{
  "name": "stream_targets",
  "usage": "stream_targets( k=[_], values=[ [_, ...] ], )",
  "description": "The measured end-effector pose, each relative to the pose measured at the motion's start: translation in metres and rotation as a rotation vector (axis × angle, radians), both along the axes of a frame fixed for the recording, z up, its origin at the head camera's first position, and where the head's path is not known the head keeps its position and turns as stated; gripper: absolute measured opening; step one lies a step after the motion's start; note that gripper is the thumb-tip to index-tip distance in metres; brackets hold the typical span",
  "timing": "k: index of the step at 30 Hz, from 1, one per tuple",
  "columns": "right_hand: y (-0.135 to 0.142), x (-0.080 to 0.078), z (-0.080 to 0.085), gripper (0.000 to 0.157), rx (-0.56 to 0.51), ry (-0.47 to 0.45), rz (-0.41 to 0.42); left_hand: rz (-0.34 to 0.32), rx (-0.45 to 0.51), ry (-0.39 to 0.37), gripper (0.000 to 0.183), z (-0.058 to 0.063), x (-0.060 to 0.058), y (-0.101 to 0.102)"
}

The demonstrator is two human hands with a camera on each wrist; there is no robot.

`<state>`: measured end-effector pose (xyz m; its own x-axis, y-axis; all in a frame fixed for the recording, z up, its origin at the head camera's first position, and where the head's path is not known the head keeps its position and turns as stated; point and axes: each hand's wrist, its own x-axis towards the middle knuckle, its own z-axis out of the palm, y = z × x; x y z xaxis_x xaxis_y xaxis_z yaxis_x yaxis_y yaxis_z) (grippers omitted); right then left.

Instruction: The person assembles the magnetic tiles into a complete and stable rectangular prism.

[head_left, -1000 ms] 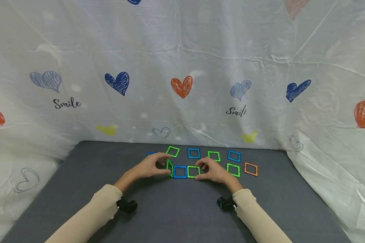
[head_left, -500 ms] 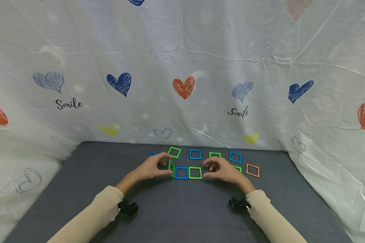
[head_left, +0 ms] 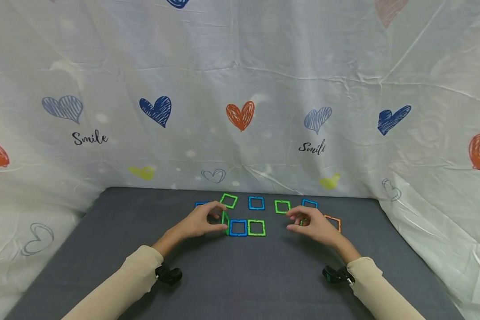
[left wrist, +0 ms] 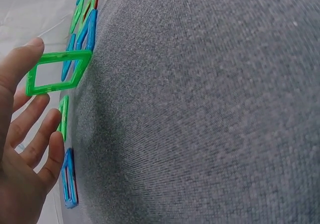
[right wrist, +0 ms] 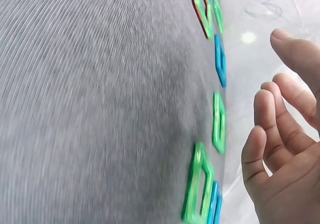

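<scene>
In the head view my left hand (head_left: pixel 202 221) pinches a green square magnetic tile (left wrist: pixel 64 57) between thumb and fingers. That tile stands on edge, its right side against a blue tile (head_left: pixel 238 235) lying flat. A flat green tile (head_left: pixel 257 235) adjoins the blue one on the right. My right hand (head_left: pixel 316 227) hovers farther right, fingers loosely bent, with nothing in its grasp. Behind its fingers a green tile (head_left: pixel 304 222) is mostly hidden in the head view.
Along the back of the dark cloth-covered table (head_left: pixel 240 284) lie a tilted green tile (head_left: pixel 235 202), a blue tile (head_left: pixel 257 209), a green tile (head_left: pixel 282 213) and another blue tile (head_left: pixel 310 202). An orange tile (head_left: pixel 334 217) lies right of my right hand, partly covered.
My right hand has left the flat green tile and moved right, toward the green tile near the orange one. The left hand stays in place, holding the upright green tile.
</scene>
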<state>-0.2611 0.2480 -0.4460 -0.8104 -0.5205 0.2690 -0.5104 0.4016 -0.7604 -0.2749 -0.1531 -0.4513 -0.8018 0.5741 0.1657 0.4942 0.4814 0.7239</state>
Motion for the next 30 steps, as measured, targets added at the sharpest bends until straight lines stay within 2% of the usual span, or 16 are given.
stream_targets(
  k=[7, 18, 24, 30],
  values=[
    [0.022, 0.007, 0.005, 0.035, 0.015, 0.000, -0.043, -0.005, 0.002, 0.010, 0.056, -0.001, 0.000, 0.000],
    [0.055, 0.014, -0.002, 0.034, 0.089, 0.051, -0.075, -0.002, -0.005, 0.013, 0.056, 0.000, 0.001, 0.001],
    [0.062, 0.020, -0.007, 0.037, 0.112, 0.074, -0.094, -0.009, -0.010, 0.025, 0.056, 0.000, 0.000, 0.000],
    [0.062, 0.021, -0.014, 0.038, 0.147, 0.121, -0.157, -0.013, -0.007, 0.026, 0.056, -0.001, 0.000, -0.001]
  ],
)
